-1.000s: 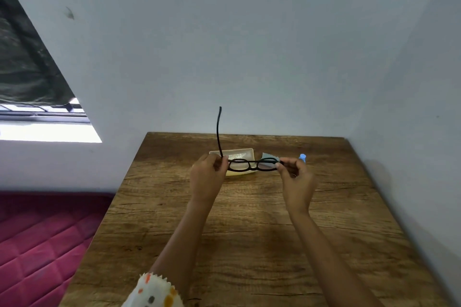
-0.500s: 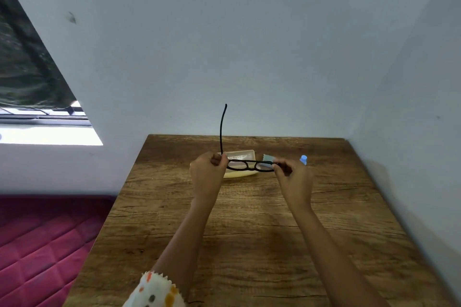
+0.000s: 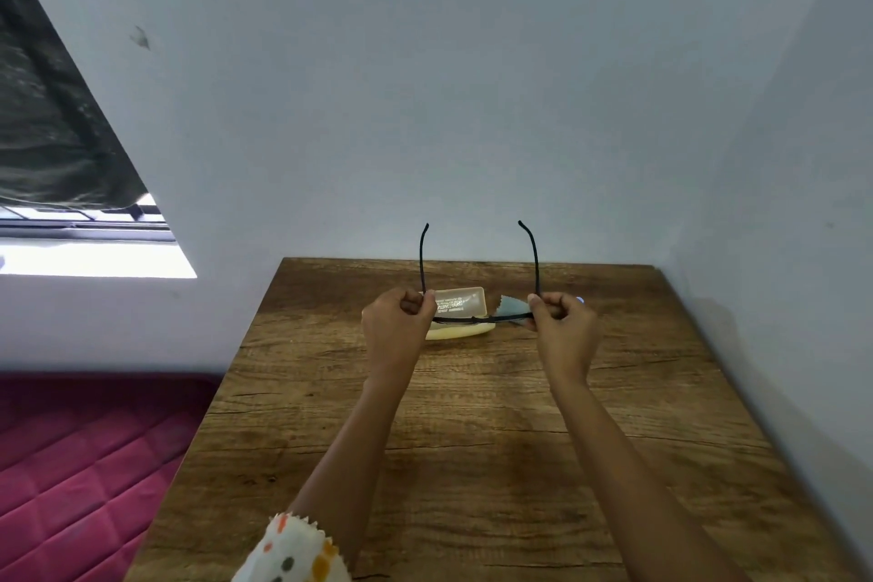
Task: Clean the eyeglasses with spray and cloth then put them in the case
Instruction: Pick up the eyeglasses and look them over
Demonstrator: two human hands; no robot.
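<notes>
Both hands up over the worktop (image 3: 472, 440), eyeglasses (image 3: 472, 319) held between them, off the surface. Left hand (image 3: 397, 328) fingers curled, pinching the frame at its left hinge end. Right hand (image 3: 562, 331) same, pinching the right hinge end. Both temple arms unfolded, pointing up and away toward the wall. Frame front seen edge-on, lenses not readable.

Behind the glasses: yellow case (image 3: 460, 300) lying open on the worktop, printed label inside the lid. Blue-grey cloth (image 3: 512, 305) just beside the case on its right, partly hidden by the frame. Spray bottle (image 3: 580, 300): only a blue tip shows past the right hand. Patterned sleeve (image 3: 293, 548) on left arm. Red quilted mattress (image 3: 71, 463) left of worktop.
</notes>
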